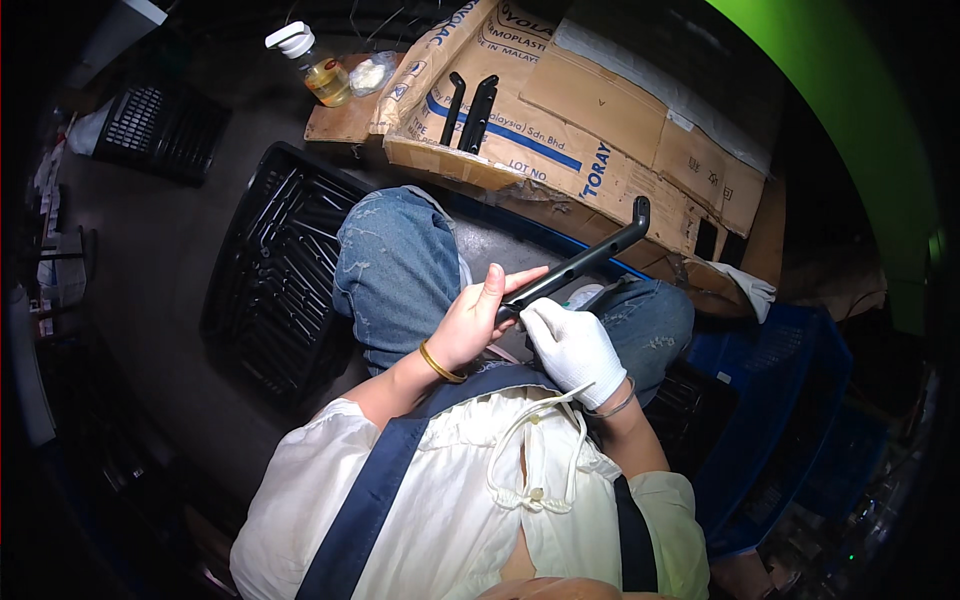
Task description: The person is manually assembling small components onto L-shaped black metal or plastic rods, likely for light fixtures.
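Note:
A long black metal bar with a bent end [590, 255] slants up to the right above my lap. My bare left hand [472, 322], with a gold bangle at the wrist, grips its lower end, thumb raised along it. My right hand [572, 347] wears a white glove and is closed at the bar's lower end, just below my left hand; what it holds there is hidden. My knees in blue jeans [400, 262] lie under both hands.
A black crate [262, 190] full of similar black bars stands at my left. Flattened cardboard [600, 110] ahead carries three more bars [474, 108]. A bottle of yellow liquid [318, 68] stands beyond. Blue crates [790, 400] sit at my right.

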Demonstrator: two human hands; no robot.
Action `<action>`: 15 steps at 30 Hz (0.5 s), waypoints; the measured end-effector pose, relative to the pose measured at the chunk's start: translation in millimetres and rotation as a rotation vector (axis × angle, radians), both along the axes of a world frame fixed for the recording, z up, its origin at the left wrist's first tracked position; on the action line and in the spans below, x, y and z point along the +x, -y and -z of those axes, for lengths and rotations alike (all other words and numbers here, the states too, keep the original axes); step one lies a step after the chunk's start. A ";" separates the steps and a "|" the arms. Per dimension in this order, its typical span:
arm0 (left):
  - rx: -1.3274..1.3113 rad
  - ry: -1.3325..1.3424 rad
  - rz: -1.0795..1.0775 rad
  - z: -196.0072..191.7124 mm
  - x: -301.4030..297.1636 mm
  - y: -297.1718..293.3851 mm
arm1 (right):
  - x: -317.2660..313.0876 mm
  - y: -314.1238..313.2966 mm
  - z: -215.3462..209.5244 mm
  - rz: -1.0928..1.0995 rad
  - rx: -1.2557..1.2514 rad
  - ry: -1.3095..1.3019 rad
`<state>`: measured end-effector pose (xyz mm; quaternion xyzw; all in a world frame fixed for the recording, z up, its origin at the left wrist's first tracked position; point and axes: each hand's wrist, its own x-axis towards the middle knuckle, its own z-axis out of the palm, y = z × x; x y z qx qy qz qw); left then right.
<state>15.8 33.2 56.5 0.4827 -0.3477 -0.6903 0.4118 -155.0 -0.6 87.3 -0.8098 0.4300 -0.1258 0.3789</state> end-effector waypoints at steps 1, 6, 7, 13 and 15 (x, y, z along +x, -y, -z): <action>0.002 -0.014 0.000 0.9 -0.1 -0.4 | -0.7 0.3 0.3 0.000 0.000 0.000; 0.020 -0.043 0.003 -1.4 -1.0 0.5 | -5.6 2.9 6.5 -0.046 0.000 0.006; 0.014 -0.047 0.014 0.1 -0.5 0.4 | -5.5 3.2 6.3 -0.045 0.000 0.006; 0.058 -0.064 -0.002 -0.3 -2.5 -0.4 | -5.2 7.0 0.9 -0.094 -0.007 -0.041; 0.068 -0.072 0.012 1.6 -0.3 -0.1 | -6.4 9.2 1.1 -0.128 0.034 -0.061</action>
